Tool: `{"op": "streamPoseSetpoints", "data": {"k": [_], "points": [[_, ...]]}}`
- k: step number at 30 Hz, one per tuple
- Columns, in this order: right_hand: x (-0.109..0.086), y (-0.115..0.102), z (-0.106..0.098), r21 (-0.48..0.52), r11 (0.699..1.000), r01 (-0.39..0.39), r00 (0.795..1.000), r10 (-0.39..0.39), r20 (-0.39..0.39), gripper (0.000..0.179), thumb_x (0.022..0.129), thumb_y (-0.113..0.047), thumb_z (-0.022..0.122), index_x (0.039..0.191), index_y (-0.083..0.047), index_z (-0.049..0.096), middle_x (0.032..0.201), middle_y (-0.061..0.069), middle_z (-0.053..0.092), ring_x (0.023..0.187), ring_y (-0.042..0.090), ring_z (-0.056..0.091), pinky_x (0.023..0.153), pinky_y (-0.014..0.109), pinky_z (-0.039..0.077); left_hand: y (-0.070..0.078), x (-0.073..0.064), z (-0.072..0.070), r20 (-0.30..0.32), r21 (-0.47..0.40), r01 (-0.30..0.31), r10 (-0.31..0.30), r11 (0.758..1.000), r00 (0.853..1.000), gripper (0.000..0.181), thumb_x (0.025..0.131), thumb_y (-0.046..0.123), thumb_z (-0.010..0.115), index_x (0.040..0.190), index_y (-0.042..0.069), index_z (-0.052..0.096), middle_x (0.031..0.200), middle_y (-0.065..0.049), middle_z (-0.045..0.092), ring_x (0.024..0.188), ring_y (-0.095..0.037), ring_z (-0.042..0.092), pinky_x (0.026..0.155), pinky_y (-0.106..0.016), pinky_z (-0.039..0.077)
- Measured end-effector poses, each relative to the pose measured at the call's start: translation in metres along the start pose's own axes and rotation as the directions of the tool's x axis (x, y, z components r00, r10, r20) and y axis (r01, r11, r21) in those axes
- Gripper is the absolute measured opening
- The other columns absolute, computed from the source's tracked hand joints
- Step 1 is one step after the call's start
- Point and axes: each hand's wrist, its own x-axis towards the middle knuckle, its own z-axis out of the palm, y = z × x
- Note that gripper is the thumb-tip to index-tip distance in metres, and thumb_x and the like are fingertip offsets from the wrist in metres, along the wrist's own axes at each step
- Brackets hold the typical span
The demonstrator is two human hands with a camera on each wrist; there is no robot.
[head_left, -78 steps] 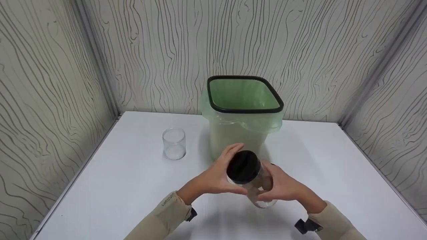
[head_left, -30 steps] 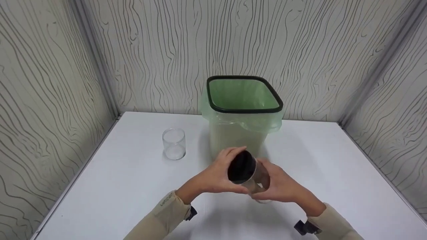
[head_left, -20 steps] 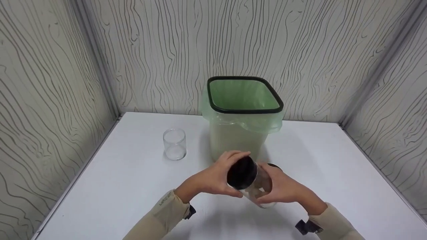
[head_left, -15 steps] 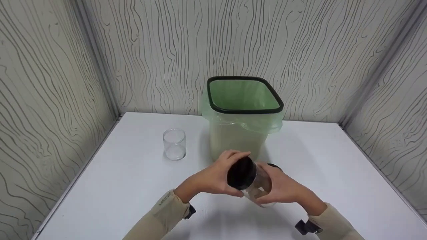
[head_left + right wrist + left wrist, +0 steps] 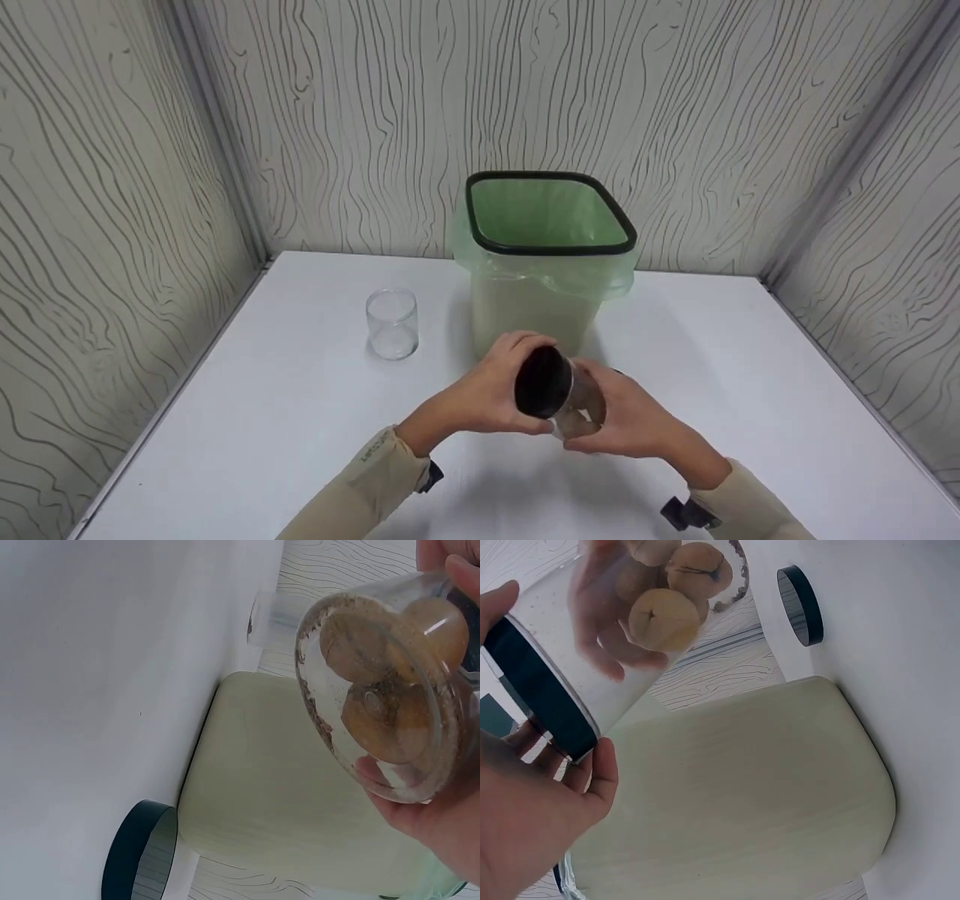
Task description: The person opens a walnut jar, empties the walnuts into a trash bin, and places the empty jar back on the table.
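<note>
Right above the white surface (image 5: 225,450), left grip (image 5: 491,390) is curled round the black lid (image 5: 541,382) of a tilted jar (image 5: 581,394), right grip (image 5: 634,416) clamped lower down on it, walnut-looking things (image 5: 664,619) inside. Seems like a lid-turning step; next move probably needs a steady jar. Bin (image 5: 529,315) sits beyond, glass cup (image 5: 392,326) off to its left.

We note a clear tumbler (image 5: 392,334) left of the green-lined waste bin (image 5: 532,309), white tabletop (image 5: 255,420); grain-patterned wall (image 5: 360,127) behind.
</note>
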Motion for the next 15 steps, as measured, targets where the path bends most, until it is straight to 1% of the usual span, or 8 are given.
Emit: {"op": "streamPoseSetpoints", "data": {"k": [3, 6, 10, 13, 15], "points": [[0.0011, -0.0007, 0.0016, -0.024, 0.999, 0.029, 0.999, -0.030, -0.040, 0.087, 0.068, -0.041, 0.083, 0.139, -0.018, 0.038, 0.124, -0.005, 0.053, 0.102, 0.012, 0.054, 0.080, 0.034, 0.049, 0.0011, 0.0014, 0.0008, -0.037, 0.013, 0.012, -0.011, 1.000, 0.999, 0.086, 0.066, 0.042, 0.082, 0.136, 0.014, 0.040, 0.131, 0.000, 0.040, 0.117, -0.012, 0.037, 0.089, -0.025, 0.044], [0.0020, -0.0014, 0.0039, -0.065, 0.997, 0.041, 0.995, -0.046, -0.083, 0.087, 0.067, -0.042, 0.084, 0.139, -0.018, 0.039, 0.124, -0.007, 0.053, 0.102, 0.011, 0.054, 0.080, 0.033, 0.049, 0.0025, 0.0018, 0.0020, -0.062, 0.012, 0.046, -0.045, 0.999, 0.997, 0.085, 0.067, 0.043, 0.080, 0.135, 0.012, 0.041, 0.128, 0.000, 0.041, 0.114, -0.012, 0.039, 0.087, -0.025, 0.044], [0.0017, -0.0017, 0.0061, -0.127, 0.992, 0.021, 0.992, -0.037, -0.122, 0.089, 0.067, -0.047, 0.082, 0.140, -0.017, 0.039, 0.124, -0.008, 0.052, 0.102, 0.010, 0.054, 0.080, 0.034, 0.049, 0.0046, 0.0017, 0.0040, -0.082, 0.007, 0.119, -0.118, 0.993, 0.990, 0.083, 0.069, 0.045, 0.078, 0.137, 0.014, 0.041, 0.126, 0.000, 0.042, 0.111, -0.013, 0.041, 0.085, -0.026, 0.045], [0.0015, -0.0015, 0.0071, -0.172, 0.985, 0.008, 0.989, -0.034, -0.145, 0.091, 0.067, -0.049, 0.081, 0.140, -0.014, 0.039, 0.123, -0.005, 0.052, 0.102, 0.010, 0.053, 0.079, 0.035, 0.049, 0.0063, 0.0019, 0.0055, -0.097, -0.007, 0.179, -0.179, 0.984, 0.979, 0.081, 0.071, 0.047, 0.076, 0.138, 0.017, 0.040, 0.126, -0.001, 0.041, 0.109, -0.013, 0.042, 0.084, -0.028, 0.046], [0.0019, -0.0012, 0.0078, -0.197, 0.980, 0.007, 0.987, -0.038, -0.156, 0.092, 0.067, -0.050, 0.081, 0.140, -0.013, 0.039, 0.123, -0.004, 0.053, 0.102, 0.011, 0.053, 0.079, 0.036, 0.050, 0.0069, 0.0024, 0.0063, -0.108, -0.022, 0.208, -0.210, 0.978, 0.972, 0.080, 0.073, 0.049, 0.074, 0.138, 0.017, 0.041, 0.125, -0.001, 0.042, 0.108, -0.014, 0.043, 0.083, -0.028, 0.047]]}}
